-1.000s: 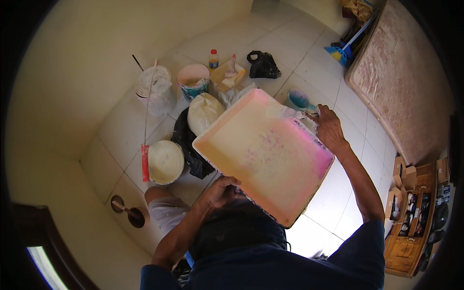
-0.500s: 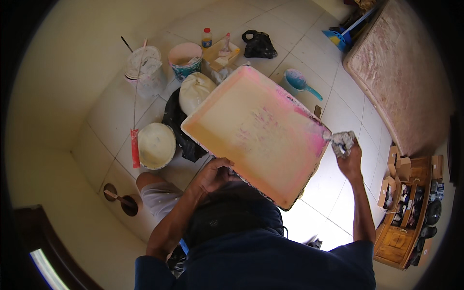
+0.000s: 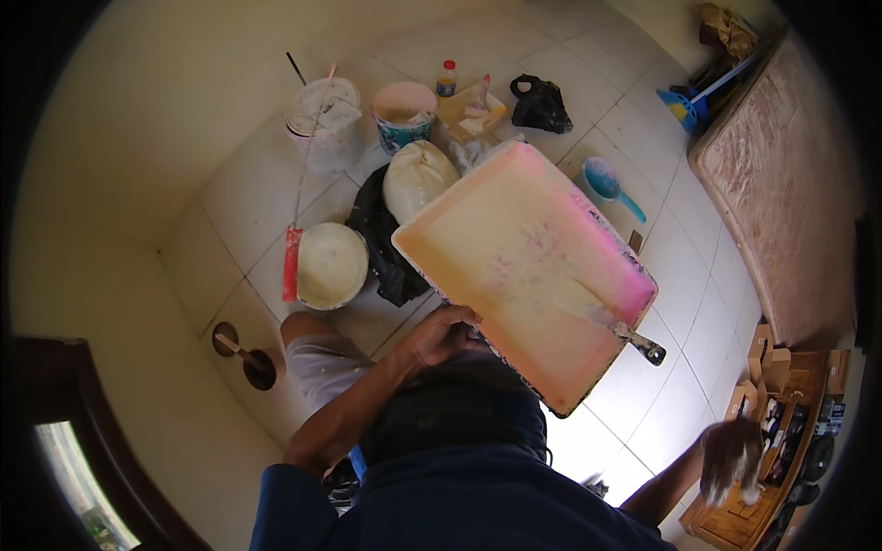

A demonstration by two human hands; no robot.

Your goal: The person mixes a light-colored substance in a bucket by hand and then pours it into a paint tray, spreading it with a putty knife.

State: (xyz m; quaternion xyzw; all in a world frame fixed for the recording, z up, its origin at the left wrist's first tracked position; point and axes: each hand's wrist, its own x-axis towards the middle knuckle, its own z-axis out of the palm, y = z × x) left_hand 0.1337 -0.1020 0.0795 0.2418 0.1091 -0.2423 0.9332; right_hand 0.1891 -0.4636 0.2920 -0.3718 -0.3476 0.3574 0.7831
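My left hand (image 3: 446, 335) grips the near-left edge of a large paint tray (image 3: 496, 266), its fingers curled beneath it. The shallow pale tray is stained pink, purple and orange and is held tilted above my lap. A scraper (image 3: 643, 344) lies in it, its dark, paint-spotted handle jutting over the right edge. Well away from the tray, at the lower right, my right hand (image 3: 730, 450) is smeared by motion. A crumpled whitish rag (image 3: 746, 487) shows in it, also blurred.
Beyond the tray stand a lidded white bucket (image 3: 326, 119), a green bucket (image 3: 404, 119), a bottle (image 3: 447, 79), a knotted sack (image 3: 418, 179) and a blue dipper (image 3: 602, 179). A cream-filled basin (image 3: 332, 266) sits left. A mattress (image 3: 790, 184) and wooden cabinet (image 3: 735, 514) are at right.
My right hand has left the tray's right edge and moved down and right with the crumpled rag. The scraper now lies in the tray. My left hand keeps its grip.
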